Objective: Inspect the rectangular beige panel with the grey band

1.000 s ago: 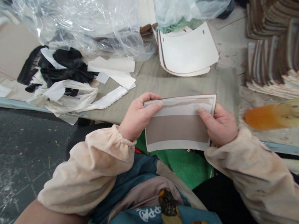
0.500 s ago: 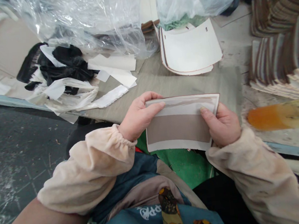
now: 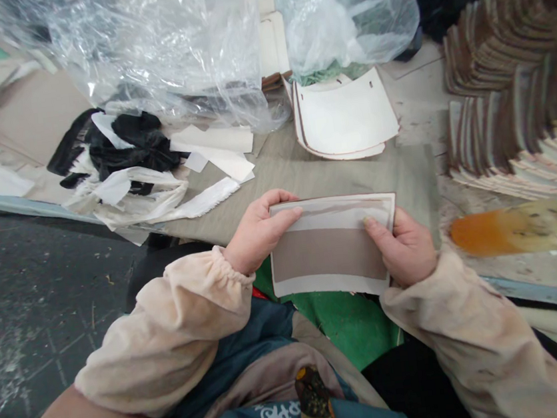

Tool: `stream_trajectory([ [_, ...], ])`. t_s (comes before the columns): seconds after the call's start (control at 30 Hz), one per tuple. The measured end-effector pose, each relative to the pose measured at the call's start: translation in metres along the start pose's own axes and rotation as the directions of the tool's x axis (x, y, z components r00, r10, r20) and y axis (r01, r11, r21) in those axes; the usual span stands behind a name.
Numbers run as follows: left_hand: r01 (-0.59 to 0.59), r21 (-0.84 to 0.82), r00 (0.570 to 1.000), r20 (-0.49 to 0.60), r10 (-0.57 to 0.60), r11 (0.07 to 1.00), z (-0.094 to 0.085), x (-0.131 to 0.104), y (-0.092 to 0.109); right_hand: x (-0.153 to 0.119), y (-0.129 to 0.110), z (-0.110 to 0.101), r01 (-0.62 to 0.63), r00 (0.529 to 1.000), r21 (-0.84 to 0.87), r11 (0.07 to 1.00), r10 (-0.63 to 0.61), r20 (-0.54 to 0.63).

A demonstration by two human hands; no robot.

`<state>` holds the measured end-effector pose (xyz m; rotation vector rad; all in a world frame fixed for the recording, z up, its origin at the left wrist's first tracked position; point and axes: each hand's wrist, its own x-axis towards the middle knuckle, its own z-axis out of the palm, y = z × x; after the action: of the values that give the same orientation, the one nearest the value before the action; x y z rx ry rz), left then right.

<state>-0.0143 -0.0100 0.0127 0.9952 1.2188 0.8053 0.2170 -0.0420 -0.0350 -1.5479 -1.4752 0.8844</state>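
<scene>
Between my two hands is a flat, slightly curved panel [image 3: 331, 253], white along its edges with a wide grey-brown band across the middle and a thin dark rim. My left hand [image 3: 263, 229] grips its upper left corner, thumb on the face and fingers behind. At the right edge my right hand [image 3: 405, 241] pinches it the same way, its thumb pressed near the band. The panel is held over my lap at the table's front edge. Beyond it on the table lie a few curved white panels [image 3: 346, 117] stacked together, with small slots near their upper corners.
Scraps of white material [image 3: 216, 146] and a bundle of black cloth [image 3: 133, 142] lie to the left. Clear plastic sheeting [image 3: 155, 55] covers the back. At right stand rows of stacked curved panels [image 3: 511, 129] and a bottle [image 3: 522, 228] with orange contents and a red cap.
The view has shifted, so the table items appear lower and, on the right, further left. Both hands keep the same hold on the panel.
</scene>
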Motion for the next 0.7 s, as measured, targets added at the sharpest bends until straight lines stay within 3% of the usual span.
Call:
stream_trajectory([
  [0.3,0.084,-0.046,0.996,0.0,-0.085,0.995,0.0012,0.0021,-0.0009,0.0035,-0.0013,-0.0012,-0.059,0.997,0.044,0.997,0.056,0.047],
  [0.53,0.027,-0.162,1.0,0.007,-0.026,0.986,0.0002,0.0054,-0.0079,0.0032,0.0017,-0.0002,-0.17,0.985,0.287,0.943,0.155,0.077],
  [0.7,0.044,-0.301,0.999,0.008,-0.044,0.953,0.0037,0.0054,-0.009,0.0035,0.0002,-0.0011,-0.231,0.97,0.371,0.899,0.244,0.013],
])
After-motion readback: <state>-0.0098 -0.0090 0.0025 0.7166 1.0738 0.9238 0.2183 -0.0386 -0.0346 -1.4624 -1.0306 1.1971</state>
